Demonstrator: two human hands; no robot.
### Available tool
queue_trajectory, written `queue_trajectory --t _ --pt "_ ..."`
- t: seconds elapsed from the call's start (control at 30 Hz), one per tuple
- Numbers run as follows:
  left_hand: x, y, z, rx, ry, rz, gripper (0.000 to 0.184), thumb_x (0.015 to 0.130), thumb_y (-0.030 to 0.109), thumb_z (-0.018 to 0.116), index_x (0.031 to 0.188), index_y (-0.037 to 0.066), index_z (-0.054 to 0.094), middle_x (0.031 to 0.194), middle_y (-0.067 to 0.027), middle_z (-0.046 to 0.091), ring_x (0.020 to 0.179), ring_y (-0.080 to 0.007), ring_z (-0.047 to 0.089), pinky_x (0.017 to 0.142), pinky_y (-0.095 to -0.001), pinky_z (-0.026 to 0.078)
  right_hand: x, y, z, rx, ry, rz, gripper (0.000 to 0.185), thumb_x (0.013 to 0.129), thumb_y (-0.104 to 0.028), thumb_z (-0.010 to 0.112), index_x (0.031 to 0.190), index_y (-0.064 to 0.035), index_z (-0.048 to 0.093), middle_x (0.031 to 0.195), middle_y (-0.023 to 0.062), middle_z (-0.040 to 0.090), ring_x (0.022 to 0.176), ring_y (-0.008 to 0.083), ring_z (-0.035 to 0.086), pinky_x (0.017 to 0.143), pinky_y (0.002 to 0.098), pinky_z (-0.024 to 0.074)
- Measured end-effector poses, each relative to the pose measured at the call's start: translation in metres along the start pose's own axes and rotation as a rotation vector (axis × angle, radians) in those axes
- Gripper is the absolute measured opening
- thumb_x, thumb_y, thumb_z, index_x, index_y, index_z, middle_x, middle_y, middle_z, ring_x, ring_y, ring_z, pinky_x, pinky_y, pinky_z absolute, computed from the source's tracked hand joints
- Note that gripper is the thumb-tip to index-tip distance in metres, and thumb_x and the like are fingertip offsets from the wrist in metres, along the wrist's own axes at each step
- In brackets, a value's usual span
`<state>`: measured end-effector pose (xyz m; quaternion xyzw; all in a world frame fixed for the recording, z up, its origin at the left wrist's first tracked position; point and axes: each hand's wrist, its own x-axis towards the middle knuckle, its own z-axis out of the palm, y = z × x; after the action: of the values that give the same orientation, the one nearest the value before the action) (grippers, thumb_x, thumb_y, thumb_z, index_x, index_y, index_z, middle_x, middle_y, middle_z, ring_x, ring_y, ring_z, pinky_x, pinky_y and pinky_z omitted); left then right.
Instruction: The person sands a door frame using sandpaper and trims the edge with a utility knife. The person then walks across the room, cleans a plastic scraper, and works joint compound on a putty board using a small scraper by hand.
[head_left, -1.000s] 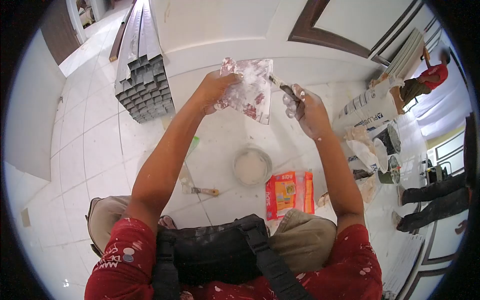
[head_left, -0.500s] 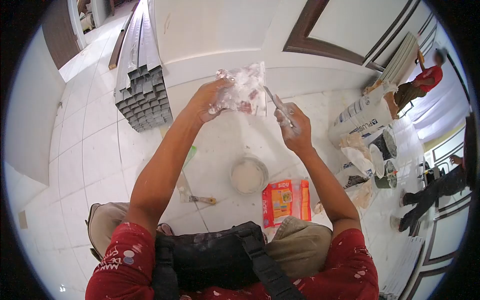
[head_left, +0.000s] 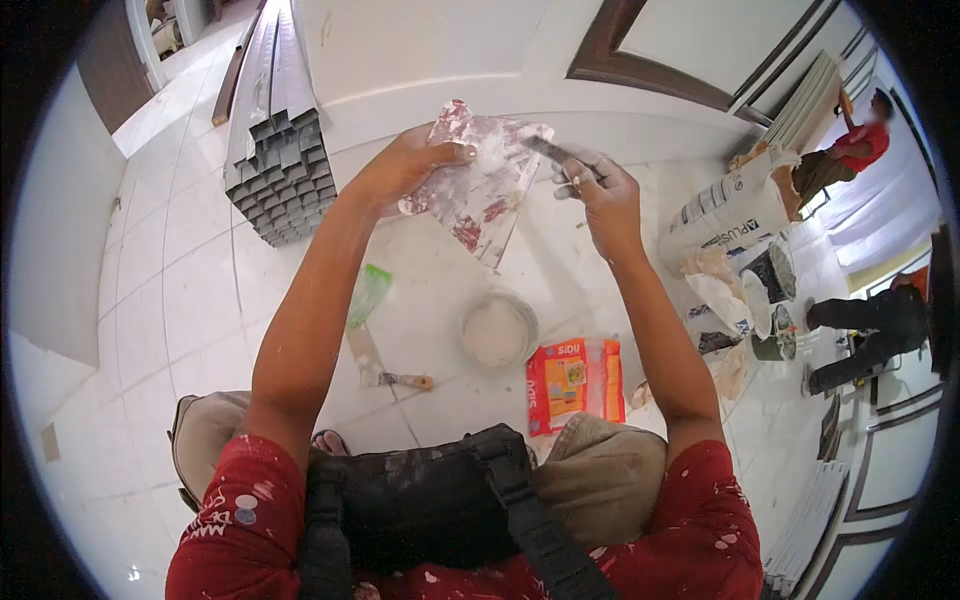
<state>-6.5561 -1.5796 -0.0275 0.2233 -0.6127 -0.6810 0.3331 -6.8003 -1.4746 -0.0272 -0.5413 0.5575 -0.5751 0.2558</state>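
My left hand [head_left: 405, 172] grips the left side of a flat reddish board [head_left: 485, 185] smeared with white paste, thumb on top. In my right hand [head_left: 603, 190] is a putty knife [head_left: 545, 149], its blade over the board's upper right corner. Below the board, a round tub [head_left: 497, 328] of pale paste stands on the tiled floor. An orange packet [head_left: 574, 385] lies to the right of the tub. To its left, a scraper with a wooden handle [head_left: 408, 381] lies near a green plastic piece [head_left: 370, 294].
Stacked grey metal profiles [head_left: 283, 178] stand at the upper left by the wall. Large sacks [head_left: 735, 212] and buckets [head_left: 775, 270] are at the right. One person in red [head_left: 862, 147] is behind them; another person's dark-trousered legs [head_left: 868, 330] show at the far right.
The board has tilted, its lower corner now pointing down. The knife has moved from beside the board's right edge to over its upper right corner. The person at far right has shifted their legs.
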Motion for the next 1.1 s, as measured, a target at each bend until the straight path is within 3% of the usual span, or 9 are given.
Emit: queue_trajectory --t 0.13,0.23,0.33,0.43,0.73,0.8,0.9,1.0,1.1 --pt "0.000 0.001 -0.006 0.097 -0.016 -0.046 0.041 0.086 0.022 0.068 0.119 0.000 0.058 0.103 -0.0057 0.065 0.082 -0.0121 0.063 0.073 -0.0262 0.055 -0.005 -0.021 0.003 -0.420 -0.048 -0.028 0.019 0.092 -0.015 0.061 0.102 -0.0007 0.068 0.076 0.0103 0.067 0.063 0.0149 0.061 0.061 0.0270 0.0493" --pt "0.005 -0.004 -0.009 0.091 -0.015 -0.043 0.038 0.086 0.021 0.067 0.117 0.001 0.060 0.101 -0.0055 0.066 0.081 -0.0119 0.063 0.072 -0.0265 0.055 -0.006 -0.026 0.001 -0.569 -0.076 -0.172 0.014 0.090 -0.015 0.063 0.097 -0.0036 0.068 0.081 0.0133 0.066 0.065 0.0216 0.062 0.062 0.0313 0.0495" --pt "0.004 -0.001 -0.008 0.121 0.000 -0.098 0.034 0.086 0.021 0.067 0.113 0.000 0.062 0.097 -0.0049 0.066 0.078 -0.0120 0.063 0.072 -0.0268 0.055 0.009 -0.011 -0.003 -0.679 0.037 -0.641 0.015 0.089 -0.013 0.063 0.100 -0.0052 0.069 0.087 0.0137 0.064 0.071 0.0286 0.062 0.065 0.0354 0.0500" --pt "0.001 0.002 -0.005 0.160 0.027 -0.136 0.031 0.085 0.020 0.067 0.109 0.001 0.064 0.095 -0.0045 0.067 0.078 -0.0123 0.064 0.071 -0.0266 0.055 0.006 -0.006 -0.004 -0.708 -0.057 -0.484 0.018 0.086 -0.011 0.063 0.102 -0.0060 0.069 0.091 0.0134 0.062 0.078 0.0295 0.061 0.068 0.0375 0.0501" --pt "0.006 -0.017 -0.018 0.028 0.102 -0.104 0.031 0.084 0.020 0.068 0.108 0.000 0.063 0.097 -0.0058 0.066 0.081 -0.0139 0.065 0.074 -0.0292 0.055 -0.053 0.017 0.019 -0.793 -0.277 -0.746 0.032 0.082 -0.001 0.063 0.112 -0.0115 0.071 0.083 0.0102 0.063 0.075 0.0254 0.063 0.064 0.0355 0.0515" --pt "0.011 -0.020 -0.023 0.024 0.069 -0.082 0.032 0.084 0.019 0.069 0.109 0.000 0.062 0.098 -0.0058 0.066 0.083 -0.0140 0.065 0.075 -0.0291 0.055 -0.052 0.024 0.024 -0.609 -0.315 -0.720 0.026 0.084 -0.010 0.060 0.109 -0.0070 0.065 0.086 0.0135 0.061 0.080 0.0328 0.060 0.070 0.0421 0.0497" --pt "0.015 -0.025 -0.026 0.096 0.074 -0.084 0.030 0.084 0.017 0.068 0.109 0.000 0.064 0.097 -0.0078 0.068 0.083 -0.0147 0.066 0.073 -0.0286 0.055 -0.018 0.031 0.014 -0.687 -0.074 -0.667 0.015 0.087 -0.008 0.059 0.100 -0.0031 0.063 0.086 0.0173 0.059 0.079 0.0359 0.058 0.069 0.0437 0.0485" --pt "0.012 -0.025 -0.016 0.000 0.079 -0.093 0.028 0.084 0.017 0.068 0.106 0.000 0.065 0.094 -0.0082 0.068 0.081 -0.0148 0.066 0.070 -0.0284 0.055 -0.002 0.038 0.006 -0.737 -0.098 -0.458 0.016 0.086 -0.010 0.060 0.099 -0.0014 0.061 0.088 0.0184 0.056 0.082 0.0379 0.057 0.071 0.0433 0.0484" --pt "0.011 -0.027 -0.018 -0.077 0.101 -0.136 0.026 0.085 0.016 0.067 0.104 0.000 0.066 0.093 -0.0079 0.068 0.078 -0.0146 0.065 0.068 -0.0287 0.054 -0.046 0.044 0.027 -0.671 -0.284 -0.558 0.008 0.081 0.001 0.064 0.088 -0.0012 0.059 0.081 0.0167 0.056 0.073 0.0339 0.057 0.065 0.0403 0.0486"
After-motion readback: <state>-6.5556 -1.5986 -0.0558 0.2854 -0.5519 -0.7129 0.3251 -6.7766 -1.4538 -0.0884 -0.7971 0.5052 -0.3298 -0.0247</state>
